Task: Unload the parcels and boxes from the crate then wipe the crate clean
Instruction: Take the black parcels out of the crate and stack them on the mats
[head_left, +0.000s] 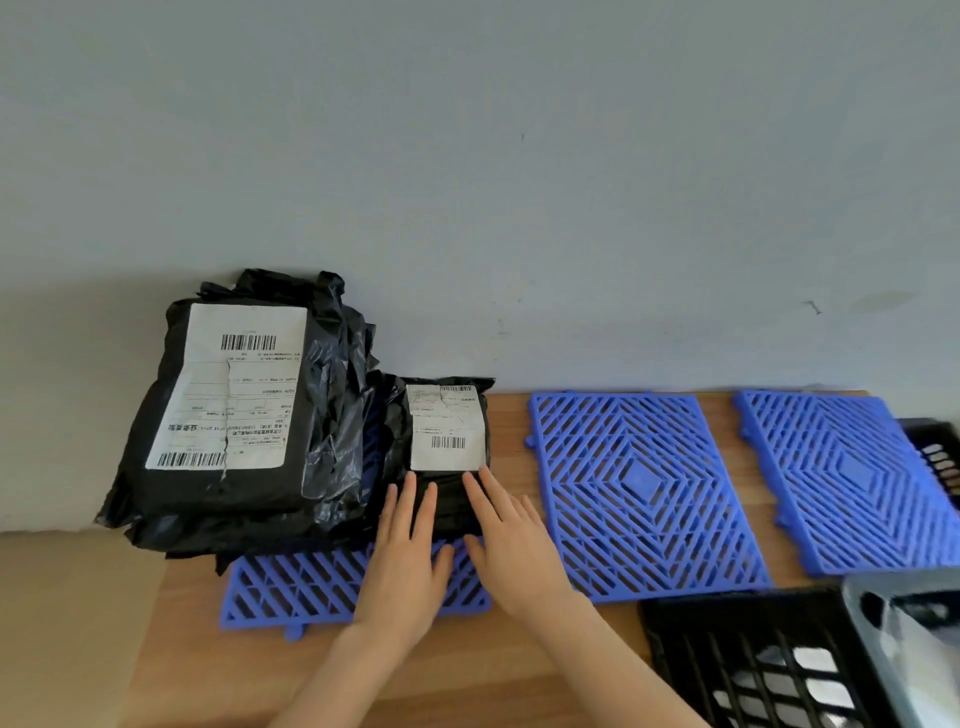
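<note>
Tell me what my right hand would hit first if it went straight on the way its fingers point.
The small black parcel: your right hand already seems to touch it, just below its white label. Behind the parcel stands the wall.

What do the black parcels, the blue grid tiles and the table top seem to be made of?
Large parcel and small parcel: thin glossy black plastic film, judging by wrinkles and highlights; labels look like paper. Blue grid tiles: rigid moulded plastic, fairly matte, with uniform colour and regular slots. Table top: wood or wood-look laminate; the grain shows, but which is unclear.
</note>
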